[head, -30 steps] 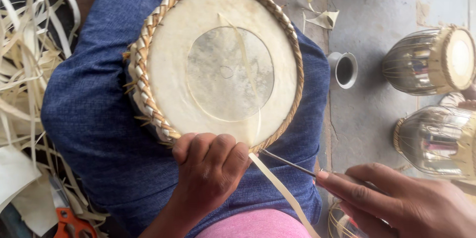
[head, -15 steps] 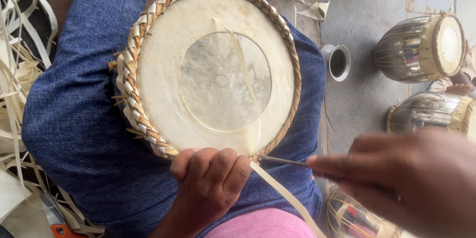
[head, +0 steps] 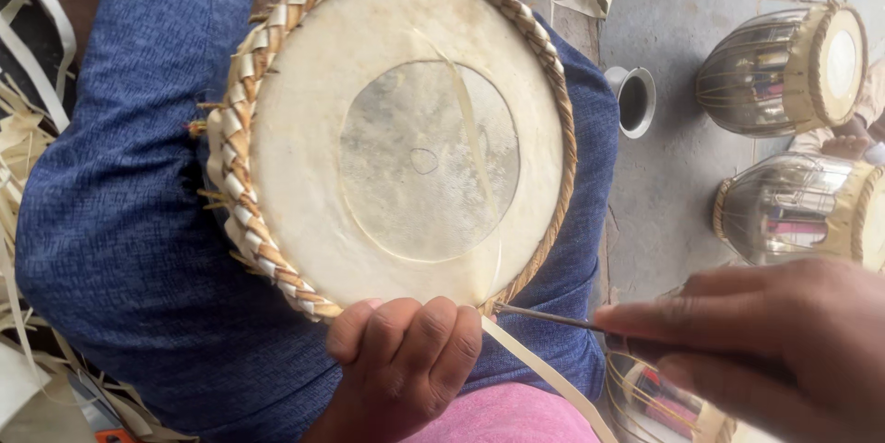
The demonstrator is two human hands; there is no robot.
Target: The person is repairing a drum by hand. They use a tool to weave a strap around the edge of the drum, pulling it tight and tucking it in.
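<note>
A round drum head (head: 396,129) of pale hide with a grey centre rests on my blue-trousered lap (head: 120,222). A braided straw-coloured rim (head: 241,166) runs around it. My left hand (head: 401,360) grips the near edge of the drum head, fingers curled over the rim. My right hand (head: 774,342), close to the camera and blurred, holds a thin metal awl (head: 544,317) whose tip touches the rim beside the left fingers. A flat pale leather strip (head: 544,374) trails from that spot toward me.
Two shiny metal drums (head: 784,60) (head: 802,208) lie on the grey concrete floor at right, another partly under my right hand. A small metal cup (head: 634,100) stands by my leg. Loose pale strips (head: 28,129) pile at left.
The drum head has shifted slightly left and up in view. My right hand has come closer to the camera and higher, keeping the awl tip at the rim.
</note>
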